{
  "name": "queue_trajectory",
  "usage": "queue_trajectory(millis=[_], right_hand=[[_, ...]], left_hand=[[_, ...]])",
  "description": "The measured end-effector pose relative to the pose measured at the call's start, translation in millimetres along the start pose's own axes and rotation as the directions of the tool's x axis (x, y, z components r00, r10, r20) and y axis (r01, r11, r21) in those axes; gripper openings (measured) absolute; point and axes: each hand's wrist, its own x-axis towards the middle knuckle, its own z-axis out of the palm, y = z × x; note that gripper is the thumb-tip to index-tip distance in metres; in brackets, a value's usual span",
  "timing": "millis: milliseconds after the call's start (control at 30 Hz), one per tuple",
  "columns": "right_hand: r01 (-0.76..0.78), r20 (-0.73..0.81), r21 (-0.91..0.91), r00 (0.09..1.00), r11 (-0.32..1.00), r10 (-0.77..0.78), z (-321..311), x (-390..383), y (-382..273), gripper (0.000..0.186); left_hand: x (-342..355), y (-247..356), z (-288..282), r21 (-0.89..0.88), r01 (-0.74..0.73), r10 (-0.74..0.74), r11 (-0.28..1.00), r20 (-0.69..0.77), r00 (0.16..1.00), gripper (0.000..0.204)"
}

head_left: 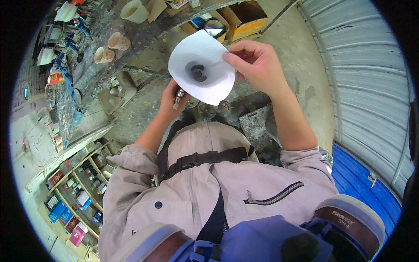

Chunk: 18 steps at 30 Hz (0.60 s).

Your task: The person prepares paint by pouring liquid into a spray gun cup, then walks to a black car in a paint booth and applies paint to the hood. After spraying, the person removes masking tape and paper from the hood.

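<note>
Paper cone [214, 65] pinched at its right rim

White and wide-mouthed, it was beyond the black belt [205, 159], dark shapes [199, 74] deep inside. The right hand [260, 65] pinched the thin paper edge. The left hand [168, 105] was beneath the cone's left side, by a shiny metal part [178, 98]; its fingers were mostly hidden, so its grip could not be told. Two cups [104, 55] stood far left on a stained bench [100, 26].

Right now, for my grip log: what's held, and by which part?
The right hand pinches the white cone by its rim; the left hand is partly hidden: can't tell.
</note>
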Motion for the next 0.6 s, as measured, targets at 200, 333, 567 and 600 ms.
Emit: queue_trajectory(millis=[200,333,567,600], right_hand=[[-0.075,-0.127,0.204,0.987,0.976,0.103,-19.3,-14.6,4.1,0.017],[-0.166,-0.214,0.375,0.942,0.912,0.259,-35.6,-23.7,25.0,0.024],[-0.248,-0.483,0.513,0.708,0.822,0.515,-74.9,-25.8,153.4,0.022],[-0.301,-0.529,0.471,0.655,0.829,0.539,-78.4,-23.8,178.3,0.022]], left_hand=[[10.9,-0.4,13.0,-0.055,-0.036,0.038,0.998,0.037,0.999,0.031],[14.9,-4.1,16.6,-0.116,-0.047,0.053,0.992,0.049,0.997,0.032],[-3.4,1.4,-5.6,-0.018,0.015,-0.014,1.0,0.054,0.998,0.029],[-9.6,4.1,-12.5,-0.03,0.018,-0.018,0.999,0.021,1.0,0.027]])
